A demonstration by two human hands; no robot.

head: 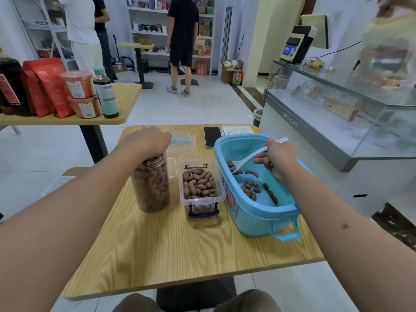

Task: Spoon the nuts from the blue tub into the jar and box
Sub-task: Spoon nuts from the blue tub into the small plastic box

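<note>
1. At center frame, a person's left hand (147, 140) caps the top of the jar (150, 183), fingers curled over its rim, steadying it; the jar looks full of nuts to the brim.
2. At right of center, the right hand (278, 157) grips the handle of a white spoon (246, 159), its bowl down among the nuts (249, 188) at the far end of the blue tub (254, 212).
3. Between jar and tub stands the clear box (201, 188), open and about level with nuts.
4. Judged from this, only a scattering is left in the tub; done well, the spoon would sweep them against the wall, lift level, and cross low to the box, which seems to have more room than the jar.
5. Legible writing: "coopad" on the glass counter (290, 120) at right. Labels on the red bags (48, 86) at upper left and the tub's sticker are too small to read.
</note>
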